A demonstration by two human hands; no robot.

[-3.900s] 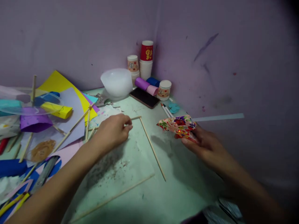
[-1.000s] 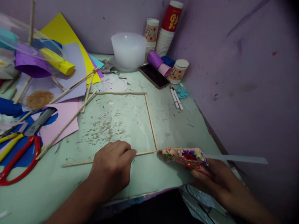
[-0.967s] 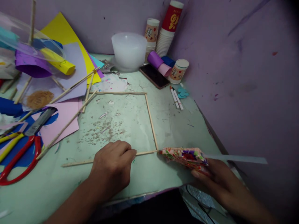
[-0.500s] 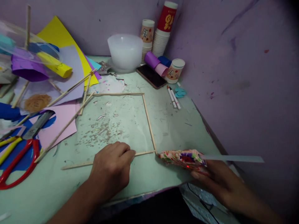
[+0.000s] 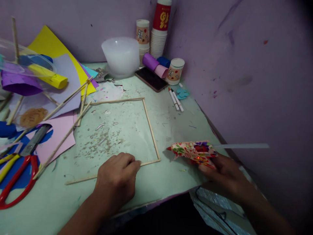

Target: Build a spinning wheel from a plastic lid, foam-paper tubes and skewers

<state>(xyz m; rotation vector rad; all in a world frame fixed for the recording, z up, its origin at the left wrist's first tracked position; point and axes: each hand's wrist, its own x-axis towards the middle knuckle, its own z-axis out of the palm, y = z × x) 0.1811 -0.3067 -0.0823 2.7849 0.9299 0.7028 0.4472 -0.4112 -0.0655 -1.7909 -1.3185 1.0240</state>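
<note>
My left hand [image 5: 117, 178] is closed on a thin wooden stick [image 5: 80, 180] lying along the near side of the table. That stick's right end meets a second stick [image 5: 151, 130] at a corner, and a third stick [image 5: 114, 101] runs along the far side. Held in my right hand [image 5: 223, 171] is a flower-patterned hot glue gun [image 5: 193, 150] with a small red light lit. A long pale glue stick [image 5: 244, 146] juts from its rear. The red nozzle points left, a little apart from the corner. My right fingers are partly hidden behind the gun.
Red-handled scissors [image 5: 24, 173], coloured paper [image 5: 58, 137] and more sticks crowd the left side. At the back stand a white bowl [image 5: 121, 57], stacked paper cups [image 5: 157, 40] and a phone [image 5: 151, 79]. Two markers [image 5: 175, 99] lie near the right wall.
The glue gun in my right hand has lifted and drawn back from the stick corner, its nozzle no longer touching there. My left hand stays on the stick. The view has shifted slightly.
</note>
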